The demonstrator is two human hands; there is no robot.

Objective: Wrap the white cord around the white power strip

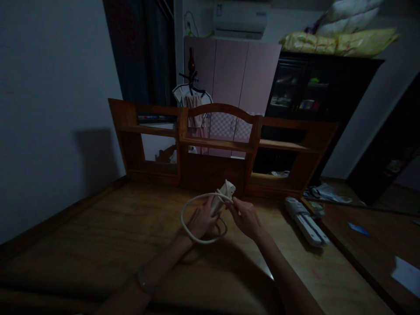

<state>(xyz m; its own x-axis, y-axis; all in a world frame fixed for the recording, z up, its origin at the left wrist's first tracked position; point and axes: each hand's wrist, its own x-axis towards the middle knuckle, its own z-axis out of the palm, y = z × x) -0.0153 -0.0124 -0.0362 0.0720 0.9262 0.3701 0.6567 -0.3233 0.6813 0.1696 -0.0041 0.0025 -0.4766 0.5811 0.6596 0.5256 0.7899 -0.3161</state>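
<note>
The left fingers (pixel 202 215) hold a white power strip (pixel 226 189). The right fingers (pixel 239 210) pinch its loopy cord (pixel 204 242) close by. Another white strip (pixel 305 222) lies to their right on the worktop (pixel 108 227).

head camera, single view | worn on the head, looking from above the near side of the wooden tabletop (pixel 98 227) | facing forward and down, toward the open wooden shelf unit (pixel 216 143) | close to the left hand (pixel 201 216) and right hand (pixel 246 216), below centre | well back from the pink wardrobe (pixel 229 65) and wall-mounted air conditioner (pixel 241 18)
</note>
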